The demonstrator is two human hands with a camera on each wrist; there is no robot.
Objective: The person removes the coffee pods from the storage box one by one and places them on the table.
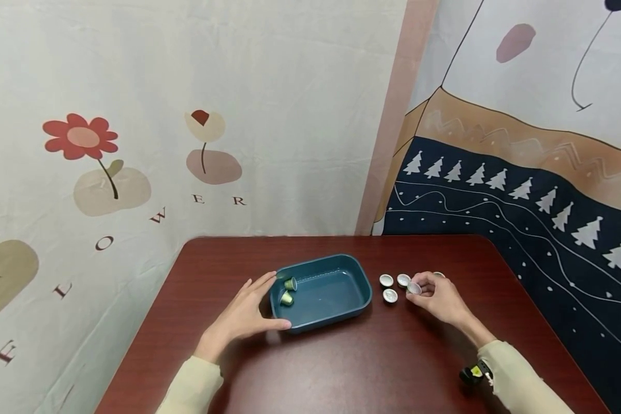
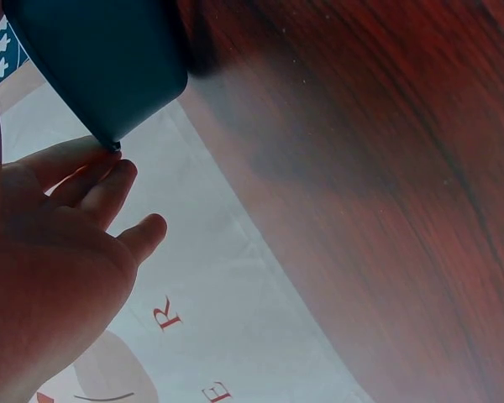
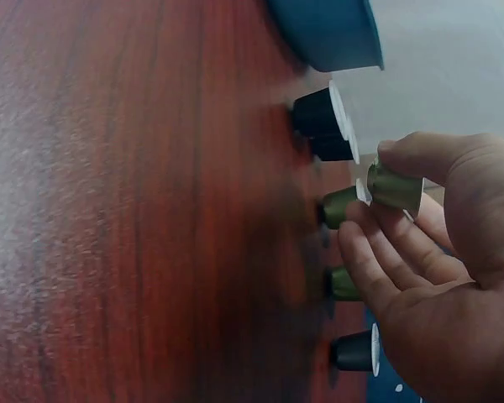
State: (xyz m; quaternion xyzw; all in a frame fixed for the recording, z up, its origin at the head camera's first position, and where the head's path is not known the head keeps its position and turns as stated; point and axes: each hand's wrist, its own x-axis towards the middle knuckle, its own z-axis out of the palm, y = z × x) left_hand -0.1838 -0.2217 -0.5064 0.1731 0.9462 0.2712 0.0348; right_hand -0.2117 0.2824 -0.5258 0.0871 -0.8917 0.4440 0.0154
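Note:
My right hand [image 1: 440, 299] pinches a green coffee capsule [image 3: 396, 189] between thumb and fingers, just above the table; its silver lid faces up in the head view. Around that hand, several other capsules stand lid up, among them dark ones [image 3: 353, 352] and green ones [image 3: 339, 207]. Some are partly hidden behind the fingers. At the left end of a blue rectangular tray [image 1: 321, 326], my left hand [image 1: 243, 310] is spread, fingers and thumb fairly straight and touching the rim. Inside the tray's left end lie two green capsules [image 1: 287, 298].
The tray and capsules are on a dark red-brown wooden table [image 1: 321, 374]. Behind it hangs a pale printed cloth [image 1: 300, 115], with a navy tree-patterned cloth [image 1: 497, 213] at the right. A black band with a yellow-green part [image 1: 476, 372] is at my right wrist.

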